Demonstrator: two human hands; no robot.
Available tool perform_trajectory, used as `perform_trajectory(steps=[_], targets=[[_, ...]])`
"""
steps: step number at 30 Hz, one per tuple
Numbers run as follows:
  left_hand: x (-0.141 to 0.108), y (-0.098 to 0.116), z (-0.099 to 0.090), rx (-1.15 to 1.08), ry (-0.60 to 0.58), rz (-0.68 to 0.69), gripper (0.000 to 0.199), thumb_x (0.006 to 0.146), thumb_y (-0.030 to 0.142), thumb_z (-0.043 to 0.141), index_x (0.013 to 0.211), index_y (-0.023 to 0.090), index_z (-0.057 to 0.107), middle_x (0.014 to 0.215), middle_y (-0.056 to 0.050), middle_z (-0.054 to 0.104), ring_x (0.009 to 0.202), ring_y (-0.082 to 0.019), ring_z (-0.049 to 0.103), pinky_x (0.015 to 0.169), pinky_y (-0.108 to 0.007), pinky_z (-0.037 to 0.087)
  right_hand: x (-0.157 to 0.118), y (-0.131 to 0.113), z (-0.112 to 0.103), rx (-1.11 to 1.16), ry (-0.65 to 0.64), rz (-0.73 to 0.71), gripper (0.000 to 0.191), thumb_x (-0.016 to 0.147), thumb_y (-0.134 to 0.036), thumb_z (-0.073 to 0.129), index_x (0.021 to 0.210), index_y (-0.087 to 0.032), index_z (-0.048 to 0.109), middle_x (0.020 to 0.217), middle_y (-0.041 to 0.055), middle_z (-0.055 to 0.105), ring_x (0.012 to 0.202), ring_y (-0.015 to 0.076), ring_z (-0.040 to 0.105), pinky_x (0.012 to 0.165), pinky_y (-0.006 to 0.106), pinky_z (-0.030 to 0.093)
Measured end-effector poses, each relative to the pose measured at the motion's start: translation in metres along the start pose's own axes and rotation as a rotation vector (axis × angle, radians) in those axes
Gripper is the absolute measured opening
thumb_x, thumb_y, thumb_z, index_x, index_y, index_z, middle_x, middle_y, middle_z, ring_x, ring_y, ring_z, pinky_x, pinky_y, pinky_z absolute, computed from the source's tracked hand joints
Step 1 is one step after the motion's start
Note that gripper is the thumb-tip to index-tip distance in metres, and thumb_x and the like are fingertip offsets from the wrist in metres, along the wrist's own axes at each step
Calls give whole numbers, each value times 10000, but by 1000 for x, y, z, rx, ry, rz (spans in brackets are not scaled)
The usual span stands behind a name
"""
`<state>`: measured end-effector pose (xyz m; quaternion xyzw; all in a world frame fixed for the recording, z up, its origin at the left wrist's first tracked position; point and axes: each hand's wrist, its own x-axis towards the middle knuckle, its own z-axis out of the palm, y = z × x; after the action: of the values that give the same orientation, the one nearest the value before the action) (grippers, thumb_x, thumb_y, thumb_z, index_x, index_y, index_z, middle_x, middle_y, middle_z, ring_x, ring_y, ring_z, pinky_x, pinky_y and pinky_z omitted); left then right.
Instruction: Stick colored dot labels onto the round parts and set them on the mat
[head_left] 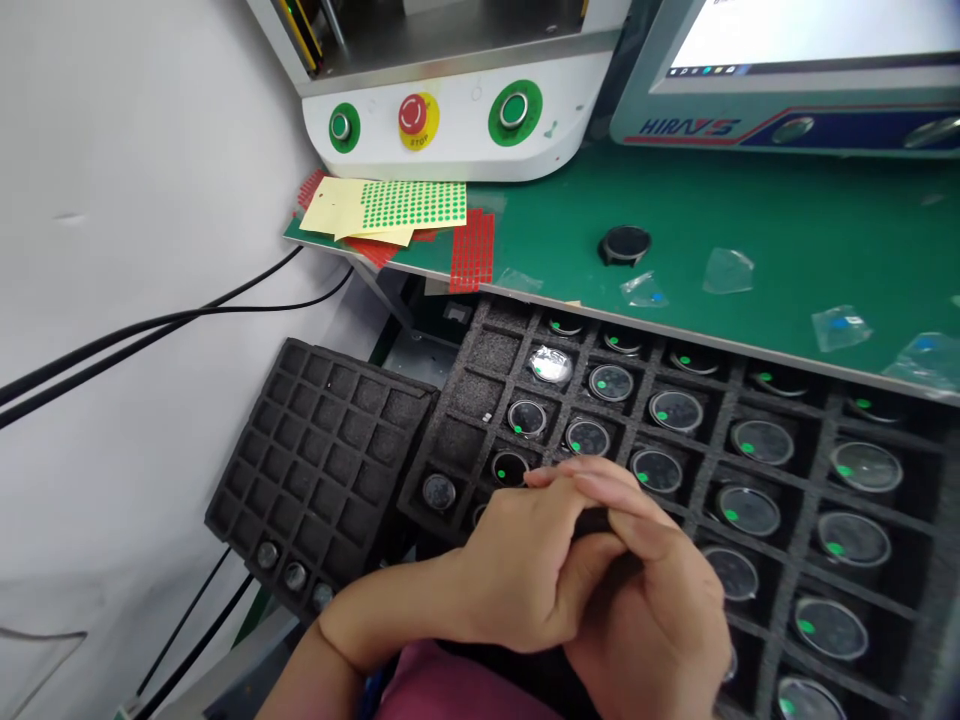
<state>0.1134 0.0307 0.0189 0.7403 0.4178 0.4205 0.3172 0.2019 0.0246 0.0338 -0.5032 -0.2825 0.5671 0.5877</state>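
Cupping together at 6 o'clock, the left hand [517,570] and right hand [652,590] pinch a small dark round part [596,521], mostly hidden between the fingers. It looks light and rigid, probably scratch-prone on its face; holding it by the rim seems safest. Beneath them lies the black foam compartment tray [720,440] of round glass-faced discs with green dots [675,410]. At 12 o'clock, one dark round disc [625,244] sits on the green bench mat [787,230].
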Motion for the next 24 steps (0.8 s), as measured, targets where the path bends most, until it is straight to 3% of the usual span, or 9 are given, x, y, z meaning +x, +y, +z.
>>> perform_trajectory(steps=[6,8,10,13,17,20,24], targets=[[1,2,-1,-84,-5,-25,152,958,209,410,1023,93,482,845,-101,618,754,-163,612,674,-257,495,2,-5,-3,48,1,80,197,806,-237,581,773,-262,773,856,19,701,794,125,689,727,167,550],[1,3,0,-363,14,-162,143,972,222,429,992,98,498,802,-76,600,663,-116,566,611,-219,471,3,-8,-10,66,-118,95,252,906,-273,517,909,-268,769,961,31,708,877,134,695,752,175,554],[1,5,1,-820,7,-346,199,995,285,437,963,99,499,758,-60,578,572,-84,513,522,-184,436,5,-10,-20,80,-262,73,310,989,-343,429,1110,-280,707,1114,52,683,1006,152,675,822,209,555],[3,7,4,-1320,7,-459,285,985,358,446,913,91,512,675,-59,554,542,-95,514,534,-202,446,8,-10,-37,26,-382,-140,346,960,-380,534,1295,-293,552,1286,58,594,1199,183,585,984,273,511],[9,10,7,-1368,-13,-506,407,945,474,444,817,99,538,568,-64,506,564,-136,528,623,-260,461,16,-5,-49,-224,-545,-523,658,799,-92,646,1397,-231,409,1304,93,541,1289,238,497,1116,403,415],[13,10,12,-1377,-33,-541,455,939,528,458,774,108,517,517,-40,454,496,-117,469,571,-240,442,23,-3,-53,-255,-570,-582,735,730,-24,671,1389,-215,406,1218,81,592,1276,237,504,1104,409,423],[14,8,19,-1434,-34,-469,394,982,419,434,773,93,507,538,-42,455,496,-102,468,507,-198,381,28,0,-54,-144,-538,-563,814,709,-10,717,1417,-240,388,1204,47,620,1240,214,540,1095,381,432]])
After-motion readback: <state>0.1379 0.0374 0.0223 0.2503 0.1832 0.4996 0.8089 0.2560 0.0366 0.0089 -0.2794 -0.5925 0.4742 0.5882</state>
